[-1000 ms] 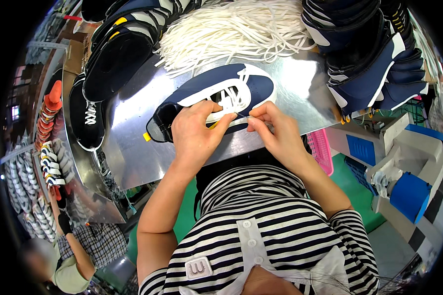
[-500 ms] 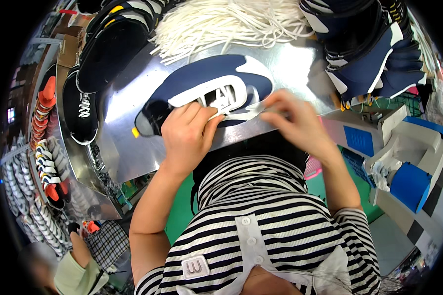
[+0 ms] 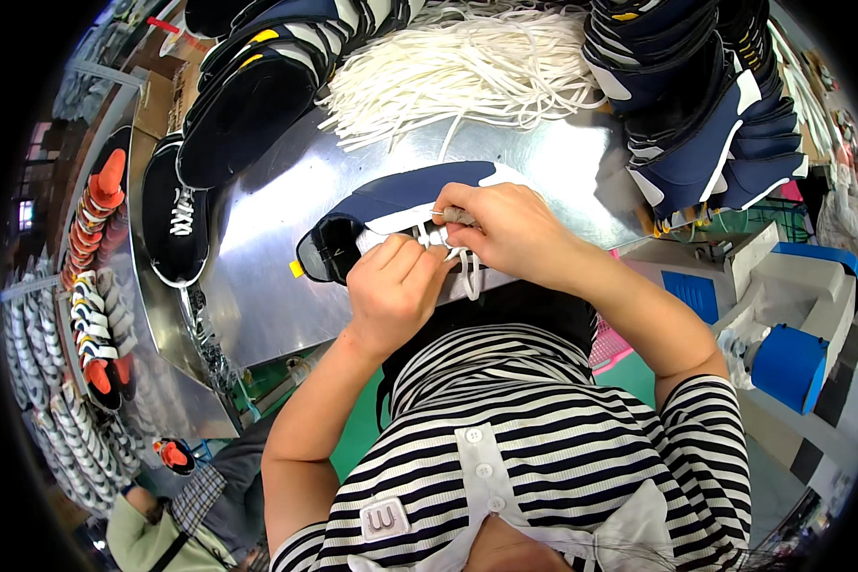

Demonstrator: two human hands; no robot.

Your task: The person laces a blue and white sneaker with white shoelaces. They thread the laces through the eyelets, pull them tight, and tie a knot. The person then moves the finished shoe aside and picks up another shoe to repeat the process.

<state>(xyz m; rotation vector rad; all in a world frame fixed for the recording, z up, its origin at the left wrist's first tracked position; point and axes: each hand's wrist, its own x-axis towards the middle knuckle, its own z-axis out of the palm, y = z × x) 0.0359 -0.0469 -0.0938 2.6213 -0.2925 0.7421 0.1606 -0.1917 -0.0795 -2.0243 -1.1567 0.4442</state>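
A navy shoe upper (image 3: pixel 419 186) with white trim, a black lining and a yellow tab lies on the metal table before me. My left hand (image 3: pixel 396 291) is closed on its near side, fingers pinched at the white lacing edge. Over the toe end, my right hand (image 3: pixel 510 224) is closed round a small tool (image 3: pixel 459 216) with a greyish handle and a thin tip, pointing left. White shoelace (image 3: pixel 472 278) runs through the eyelet area and hangs in a loop beneath the right fingers. What the left fingertips press is partly hidden.
A heap of white laces (image 3: pixel 467 76) lies beyond the upper. Stacked navy uppers (image 3: pixel 686 143) stand at right, and black ones (image 3: pixel 248 124) at left. A laced black shoe (image 3: pixel 174 224) rests by the table's left edge. Another person (image 3: pixel 167 534) is at lower left.
My right hand has moved left from pulling the lace to over the upper, and the small tool now shows in it. The shoe upper sits lower and more tilted. The lace now hangs in a loop.
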